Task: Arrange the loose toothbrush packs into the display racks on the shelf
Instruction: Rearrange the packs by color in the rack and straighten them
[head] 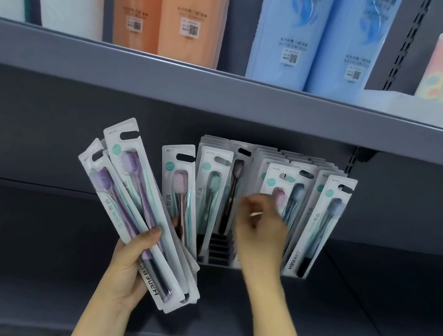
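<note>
A fan of loose toothbrush packs (pixel 133 206) sits gripped in the left hand (pixel 129 266) — spread, likely for easy picking. The blurred right hand (pixel 260 226) reaches the display rack (pixel 219 250) on the shelf (pixel 29 239); its grip — cannot tell.

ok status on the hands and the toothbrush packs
Left hand grips a fan of loose packs. Right hand blurred at the rack, grip unclear. Rack part filled, middle slots free. Nothing in the way.

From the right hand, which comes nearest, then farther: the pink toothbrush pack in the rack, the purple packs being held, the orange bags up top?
1. Pink toothbrush pack, just above the right hand, in the rack.
2. Purple packs, to its left, in the left hand.
3. Orange bags, upper shelf.
</note>
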Available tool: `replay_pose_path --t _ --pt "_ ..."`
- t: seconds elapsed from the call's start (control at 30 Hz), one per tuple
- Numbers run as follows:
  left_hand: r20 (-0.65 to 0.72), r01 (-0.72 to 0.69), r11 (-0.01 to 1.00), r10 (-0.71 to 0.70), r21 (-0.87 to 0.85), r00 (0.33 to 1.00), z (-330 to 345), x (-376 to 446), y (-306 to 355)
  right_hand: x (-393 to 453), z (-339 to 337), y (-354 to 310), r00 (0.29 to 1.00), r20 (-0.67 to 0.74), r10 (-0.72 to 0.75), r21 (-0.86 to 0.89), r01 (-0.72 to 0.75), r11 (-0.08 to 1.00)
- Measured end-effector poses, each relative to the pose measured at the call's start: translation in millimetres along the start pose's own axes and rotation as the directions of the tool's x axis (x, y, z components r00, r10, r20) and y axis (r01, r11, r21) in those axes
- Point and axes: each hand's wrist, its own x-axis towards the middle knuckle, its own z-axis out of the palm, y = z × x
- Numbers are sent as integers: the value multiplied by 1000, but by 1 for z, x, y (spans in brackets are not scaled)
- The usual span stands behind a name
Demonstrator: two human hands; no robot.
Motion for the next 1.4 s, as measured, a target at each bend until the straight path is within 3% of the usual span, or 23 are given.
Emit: replay_pose_path --t 0.1,0.17,0.33,0.47,0.63,0.73,0.83,0.93,1.0,1.13,1.27,1.4 --pt "-14 -12 1000 12 -6 1000 -2 2 2 15 -19 16 971 -231 67 -26 -75 997" --pt "-7 -1 1000 1 -13 1000 -1 3 1 16 -25 21 962 -254 97 -10 -103 995" --pt "38 -8 1000 7 26 999 7 3 -4 9 -19 -13 990 30 -134 -23 135 991" --pt "116 -27 997 18 73 993 16 -1 -8 19 -6 -46 963 209 -171 -28 181 983" --pt "124 -27 987 7 157 992 19 -1 -9 31 0 -60 943 302 -143 -274 229 934" --pt "129 -21 976 -8 219 992 15 -1 -9 43 -2 -66 922 333 -199 -381 324 866" --pt "157 -2 968 -38 250 987 14 -3 -9 63 -9 -77 825 535 -183 -404 440 802" --pt "159 7 956 -56 294 986 14 -4 -10 88 -19 -85 689 725 8 -390 401 829" --pt "157 6 950 -58 312 986 14 -5 -10 100 -23 -85 618 784 62 -395 419 818" --pt "172 -10 952 -45 305 984 17 -3 -9 104 -24 -84 548 832 82 -367 435 822" --pt "186 -12 955 -45 298 982 19 -2 -10 103 -31 -85 564 820 99 -376 400 836" --pt "177 -52 967 7 250 984 19 1 -6 109 -40 -92 708 703 61 -454 382 805"
